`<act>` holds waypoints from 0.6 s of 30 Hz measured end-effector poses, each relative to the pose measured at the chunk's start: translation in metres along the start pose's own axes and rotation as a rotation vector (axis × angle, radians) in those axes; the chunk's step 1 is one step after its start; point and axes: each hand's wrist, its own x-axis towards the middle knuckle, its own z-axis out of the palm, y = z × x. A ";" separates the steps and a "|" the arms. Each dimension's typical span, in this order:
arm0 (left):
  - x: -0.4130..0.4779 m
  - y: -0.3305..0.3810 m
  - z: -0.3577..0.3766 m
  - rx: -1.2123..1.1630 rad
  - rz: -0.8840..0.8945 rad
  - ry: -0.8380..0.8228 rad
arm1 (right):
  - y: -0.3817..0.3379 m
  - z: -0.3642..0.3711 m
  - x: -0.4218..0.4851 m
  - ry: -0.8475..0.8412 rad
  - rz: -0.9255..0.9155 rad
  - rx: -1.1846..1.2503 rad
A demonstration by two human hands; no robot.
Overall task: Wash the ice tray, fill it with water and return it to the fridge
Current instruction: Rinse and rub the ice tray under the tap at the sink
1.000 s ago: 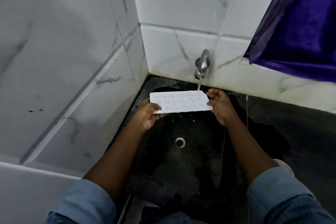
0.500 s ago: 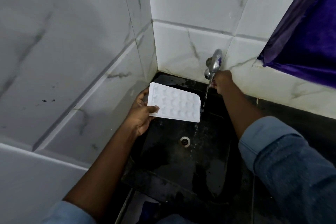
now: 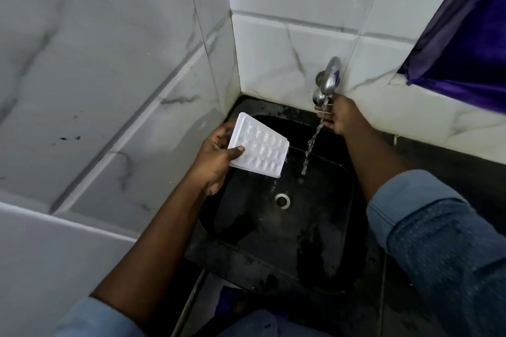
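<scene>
My left hand grips the white ice tray by its left end, thumb curled over the top face and fingers wrapped behind it. I hold the tray tilted, its moulded side up, above the far left part of the black sink and just left of the water stream, which it does not touch. My right hand is up at the far wall, right beneath the metal tap, with its fingers bent near the spout. The falling water crosses in front of them, so I cannot tell whether they grip the tap or only touch it. The stream drops into the sink, far of the round drain. White marbled tiles close in on the left, and a purple cloth hangs at the far right above the dark worktop.
</scene>
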 end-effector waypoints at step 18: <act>-0.025 0.006 0.007 -0.040 0.036 -0.063 | 0.083 -0.005 -0.060 -0.208 0.097 -0.138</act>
